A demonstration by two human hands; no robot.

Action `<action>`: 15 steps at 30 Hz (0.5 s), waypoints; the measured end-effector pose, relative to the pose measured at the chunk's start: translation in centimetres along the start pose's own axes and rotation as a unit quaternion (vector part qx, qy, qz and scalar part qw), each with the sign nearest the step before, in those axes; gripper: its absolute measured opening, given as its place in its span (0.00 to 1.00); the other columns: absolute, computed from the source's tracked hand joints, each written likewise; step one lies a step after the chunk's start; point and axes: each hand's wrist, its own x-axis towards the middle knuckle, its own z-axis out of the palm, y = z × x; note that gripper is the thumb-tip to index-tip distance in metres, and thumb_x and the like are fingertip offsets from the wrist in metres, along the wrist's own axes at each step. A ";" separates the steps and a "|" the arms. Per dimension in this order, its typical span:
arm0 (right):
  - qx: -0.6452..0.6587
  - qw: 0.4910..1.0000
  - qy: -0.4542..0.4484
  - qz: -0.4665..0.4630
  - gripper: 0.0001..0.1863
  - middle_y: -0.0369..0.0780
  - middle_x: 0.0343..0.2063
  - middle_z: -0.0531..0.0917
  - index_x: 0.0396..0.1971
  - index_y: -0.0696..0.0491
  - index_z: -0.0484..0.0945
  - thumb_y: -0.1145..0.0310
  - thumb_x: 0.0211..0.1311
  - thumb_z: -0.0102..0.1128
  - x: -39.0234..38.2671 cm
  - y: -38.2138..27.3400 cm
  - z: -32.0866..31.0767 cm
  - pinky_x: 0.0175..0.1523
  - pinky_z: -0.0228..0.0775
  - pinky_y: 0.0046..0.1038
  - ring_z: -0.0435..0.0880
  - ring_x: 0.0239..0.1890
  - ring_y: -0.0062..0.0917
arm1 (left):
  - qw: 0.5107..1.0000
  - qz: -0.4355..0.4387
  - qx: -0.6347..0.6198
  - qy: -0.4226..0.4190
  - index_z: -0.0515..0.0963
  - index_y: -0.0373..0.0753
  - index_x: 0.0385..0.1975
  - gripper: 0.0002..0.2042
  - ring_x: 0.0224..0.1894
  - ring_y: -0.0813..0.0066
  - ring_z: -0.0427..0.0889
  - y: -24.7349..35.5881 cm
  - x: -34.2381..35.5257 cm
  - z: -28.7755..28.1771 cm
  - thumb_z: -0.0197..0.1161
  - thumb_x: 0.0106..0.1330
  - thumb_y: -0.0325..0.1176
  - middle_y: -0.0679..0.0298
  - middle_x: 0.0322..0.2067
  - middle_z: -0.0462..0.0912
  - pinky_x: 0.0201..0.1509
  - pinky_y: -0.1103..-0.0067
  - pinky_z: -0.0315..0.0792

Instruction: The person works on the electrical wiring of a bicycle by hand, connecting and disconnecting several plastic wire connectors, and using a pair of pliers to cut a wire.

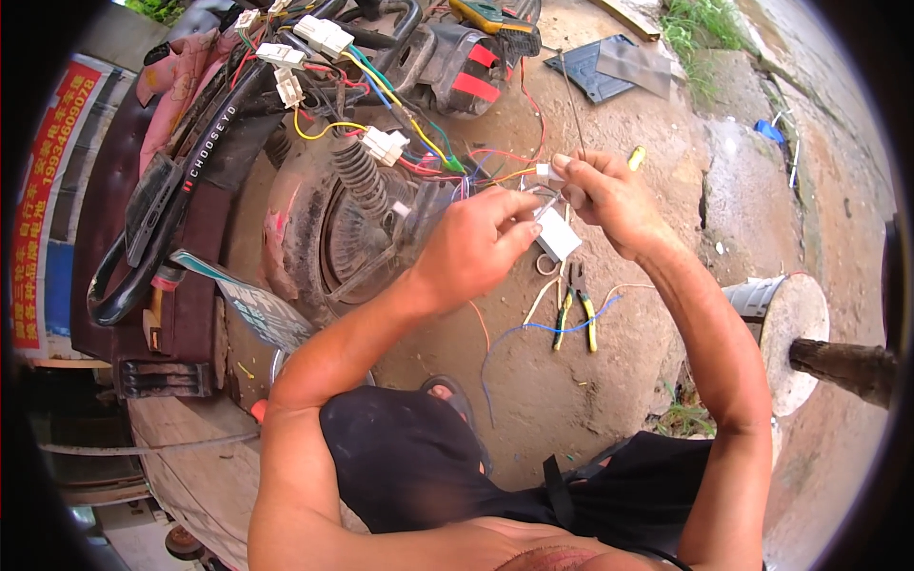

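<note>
In front of me my right hand (605, 202) pinches a small white plug connector (544, 171), with several coloured wires running left from it. A thin dark lead (569, 95) rises from the same fingers toward a yellow-and-black meter (487, 15) at the top. My left hand (481, 243) is closed beside it, thumb and forefinger together near a thin, light piece that I cannot make out. Below the hands lies a white box (557, 235). Larger white connectors (386, 146) hang on the wire bundle at the left.
Pliers (575, 309) with yellow-and-black handles lie on the ground beside a tape ring (546, 265) and a loose blue wire (547, 326). A dirty wheel (343, 228) and spring (362, 176) stand left. At right is a spool (795, 333); a dark panel (595, 71) lies farther off.
</note>
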 end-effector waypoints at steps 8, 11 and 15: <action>0.006 1.000 -0.020 0.022 0.15 0.25 0.21 0.72 0.37 0.50 0.83 0.54 0.75 0.61 -0.7 1.5 0.7 0.26 0.54 0.17 0.65 0.22 0.09 | 0.731 -0.281 -0.621 0.031 0.79 0.35 0.55 0.12 0.41 0.68 0.88 -3.0 0.7 1.5 0.57 0.78 0.31 0.56 0.45 0.88 0.49 0.70 0.81; 0.001 1.000 -0.021 0.020 0.15 0.26 0.21 0.73 0.35 0.50 0.82 0.54 0.74 0.61 -0.7 1.7 1.3 0.27 0.56 0.19 0.66 0.22 0.11 | 0.698 -0.261 -0.665 0.043 0.80 0.35 0.51 0.10 0.39 0.69 0.88 -3.9 0.7 1.9 0.57 0.78 0.32 0.56 0.43 0.89 0.50 0.71 0.81; -0.015 0.999 -0.034 0.003 0.16 0.28 0.22 0.75 0.33 0.51 0.81 0.53 0.74 0.62 -0.8 1.5 1.6 0.28 0.58 0.20 0.68 0.23 0.11 | 0.728 -0.253 -0.633 0.067 0.80 0.36 0.45 0.07 0.36 0.71 0.88 -4.2 0.6 2.1 0.59 0.77 0.31 0.57 0.40 0.89 0.46 0.72 0.82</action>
